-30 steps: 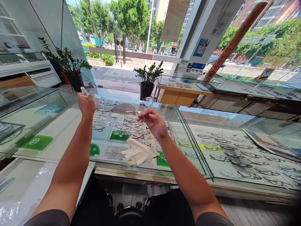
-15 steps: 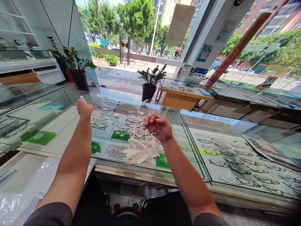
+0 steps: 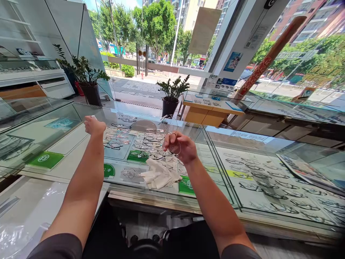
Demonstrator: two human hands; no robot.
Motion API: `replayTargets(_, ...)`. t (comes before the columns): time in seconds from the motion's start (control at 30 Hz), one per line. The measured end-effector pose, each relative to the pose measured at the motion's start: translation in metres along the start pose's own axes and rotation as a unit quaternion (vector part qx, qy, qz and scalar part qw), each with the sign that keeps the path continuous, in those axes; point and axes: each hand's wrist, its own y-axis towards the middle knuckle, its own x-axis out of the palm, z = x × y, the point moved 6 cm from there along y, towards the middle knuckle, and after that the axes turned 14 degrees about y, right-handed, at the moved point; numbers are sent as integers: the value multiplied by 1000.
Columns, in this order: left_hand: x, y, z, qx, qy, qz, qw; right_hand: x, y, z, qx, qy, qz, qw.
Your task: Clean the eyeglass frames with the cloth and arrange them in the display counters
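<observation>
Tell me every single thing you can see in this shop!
Glass counters: several, clear, in front and to both sides.
Display frames: many, dark and pale, under the glass.
Green signs: four, green, inside the near counters.
Cloth: one, white, crumpled on the counter top.
Potted plants: two, green in dark pots, by the window.
Table: one, tan, behind the counter.
Trees: several, green, outside.
Glasses: one pair, thin wire with clear lenses, held up.
White object: one, small, peeking from a fist.
Left hand: closed around the white object.
Right hand: pinching the glasses.
</observation>
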Motion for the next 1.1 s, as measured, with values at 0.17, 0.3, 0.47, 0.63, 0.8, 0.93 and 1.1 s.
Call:
replayTargets(0.17,-41,-36,53,-49,12,198,979,0,0,-5,-9,-14,6,1000)
replayTargets(0.3,-39,-83,134,218,-71,91,969,-1,-1,-12,-25,1,-4,1000)
replayTargets(0.47,13,-207,197,569,-75,-298,763,-5,-3,-19,-36,-20,7,999)
replayTargets(0.63,41,-288,199,681,-29,-346,644,-5,-3,-23,-43,-14,17,999)
replayTargets(0.8,48,-301,196,702,-9,-348,622,-4,-3,-24,-41,-9,14,999)
replayTargets(0.93,47,-303,195,683,-36,-390,617,-4,-3,-24,-37,-18,11,999)
replayTargets(1.1,38,-277,197,566,-73,-442,692,-4,-4,-26,-40,-22,15,999)
